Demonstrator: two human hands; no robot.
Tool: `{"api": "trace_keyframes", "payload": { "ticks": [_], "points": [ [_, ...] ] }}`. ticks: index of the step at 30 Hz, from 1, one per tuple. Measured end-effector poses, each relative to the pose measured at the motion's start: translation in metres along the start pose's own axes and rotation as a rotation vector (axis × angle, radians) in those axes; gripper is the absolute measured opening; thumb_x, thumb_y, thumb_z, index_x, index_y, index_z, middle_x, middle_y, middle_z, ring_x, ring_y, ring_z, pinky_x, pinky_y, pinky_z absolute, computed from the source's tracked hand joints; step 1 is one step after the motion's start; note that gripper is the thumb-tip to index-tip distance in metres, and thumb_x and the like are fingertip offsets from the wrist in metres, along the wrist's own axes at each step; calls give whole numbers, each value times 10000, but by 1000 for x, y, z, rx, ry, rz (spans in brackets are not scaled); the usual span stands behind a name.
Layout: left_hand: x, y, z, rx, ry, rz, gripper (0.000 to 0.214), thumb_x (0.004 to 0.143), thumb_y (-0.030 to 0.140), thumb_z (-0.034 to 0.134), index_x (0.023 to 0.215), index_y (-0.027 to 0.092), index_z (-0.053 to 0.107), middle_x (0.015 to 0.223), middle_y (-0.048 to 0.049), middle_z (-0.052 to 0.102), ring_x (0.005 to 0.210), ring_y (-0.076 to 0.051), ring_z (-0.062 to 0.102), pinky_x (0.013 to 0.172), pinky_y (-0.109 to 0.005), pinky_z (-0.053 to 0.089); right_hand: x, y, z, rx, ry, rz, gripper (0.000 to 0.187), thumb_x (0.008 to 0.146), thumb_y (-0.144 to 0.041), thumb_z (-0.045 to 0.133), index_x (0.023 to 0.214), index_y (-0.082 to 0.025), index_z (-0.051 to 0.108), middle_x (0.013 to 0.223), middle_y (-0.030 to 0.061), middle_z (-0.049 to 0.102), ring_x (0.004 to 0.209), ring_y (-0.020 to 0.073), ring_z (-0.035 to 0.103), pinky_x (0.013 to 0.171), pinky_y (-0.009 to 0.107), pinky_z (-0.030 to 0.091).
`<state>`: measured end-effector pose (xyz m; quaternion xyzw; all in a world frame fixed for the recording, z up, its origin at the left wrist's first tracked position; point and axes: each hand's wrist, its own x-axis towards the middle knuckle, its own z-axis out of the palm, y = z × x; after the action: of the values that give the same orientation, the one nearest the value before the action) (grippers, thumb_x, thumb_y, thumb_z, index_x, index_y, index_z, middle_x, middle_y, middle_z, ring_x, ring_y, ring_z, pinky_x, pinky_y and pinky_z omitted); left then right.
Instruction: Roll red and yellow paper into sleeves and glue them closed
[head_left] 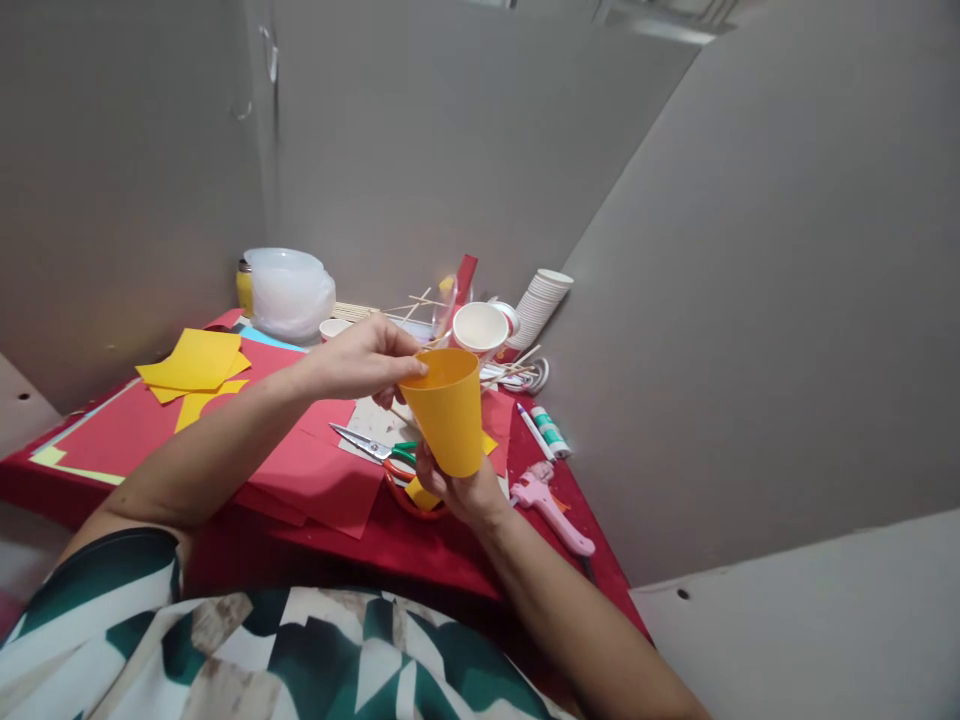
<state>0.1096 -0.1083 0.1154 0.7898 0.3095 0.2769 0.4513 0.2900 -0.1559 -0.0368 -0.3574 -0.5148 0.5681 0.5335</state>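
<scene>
A yellow-orange paper cup [448, 410] is held up above the red table between both hands. My left hand [365, 358] pinches its rim on the left side with thumb and fingers. Under the cup, my right hand [459, 489] is closed around its base, the fingers mostly hidden behind it. Scissors with green and orange handles [377, 449] lie on the table just below the cup.
Red paper sheets [315, 470] and yellow sheets [196, 366] cover the table. At the back stand a white plastic container [289, 290], a white paper cup [480, 330], a cup stack [540, 300] and wooden sticks. A pink glue gun [553, 507] and glue stick [551, 431] lie right. Grey walls enclose the table.
</scene>
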Motion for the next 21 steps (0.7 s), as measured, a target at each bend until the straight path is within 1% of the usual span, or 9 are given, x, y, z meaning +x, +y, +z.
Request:
{"api": "trace_keyframes", "payload": {
  "ticks": [2,5,7,10,13,16,19,21],
  "points": [
    [0,1,-2,39,-23,21,179,815,127,563,699,100,697,505,20,580,418,-66,547,420,-144,462,1,4,-4,5,39,-49,457,733,-683,684,696,-232,622,451,-32,475,401,104,401,394,245,361],
    [3,-2,-8,88,-94,27,171,824,122,565,719,105,698,528,17,587,428,-66,552,433,-144,472,2,9,-8,-1,57,-84,427,739,-643,706,698,-225,626,462,-24,497,405,104,409,397,250,355],
    [5,-6,-11,112,-133,14,173,848,156,574,734,107,695,519,17,580,417,-68,549,428,-145,465,3,12,-10,-10,67,-98,416,745,-618,715,672,-221,615,456,-23,495,405,103,411,395,249,342],
    [10,-15,-15,101,-146,19,247,888,220,563,688,115,662,518,7,572,423,-72,552,427,-145,460,4,13,-11,-24,85,-105,422,756,-618,705,663,-217,612,449,-22,488,403,103,417,386,242,326],
    [16,-24,-17,52,-157,13,267,890,229,557,667,117,653,524,-4,584,431,-74,560,420,-138,444,5,11,-9,-4,111,-91,424,732,-628,719,714,-213,636,468,-26,498,384,89,391,362,223,280],
    [24,-33,-19,-34,-184,-48,249,869,229,562,676,113,669,491,-8,597,387,-72,547,403,-133,422,3,4,-4,43,134,-69,447,668,-633,765,749,-213,635,505,-28,523,375,76,370,342,206,249],
    [33,-44,-19,-174,-205,-92,215,826,224,572,682,110,683,453,-13,599,353,-76,538,390,-131,406,2,-3,-1,64,141,-56,529,602,-693,776,697,-203,602,489,-31,515,351,61,335,314,198,216],
    [39,-51,-18,-255,-213,-102,192,790,223,585,685,103,694,447,-20,603,351,-87,548,383,-136,408,1,-7,-1,70,152,-50,546,602,-703,773,664,-193,586,475,-29,513,341,53,324,305,193,200]
  ]
}}
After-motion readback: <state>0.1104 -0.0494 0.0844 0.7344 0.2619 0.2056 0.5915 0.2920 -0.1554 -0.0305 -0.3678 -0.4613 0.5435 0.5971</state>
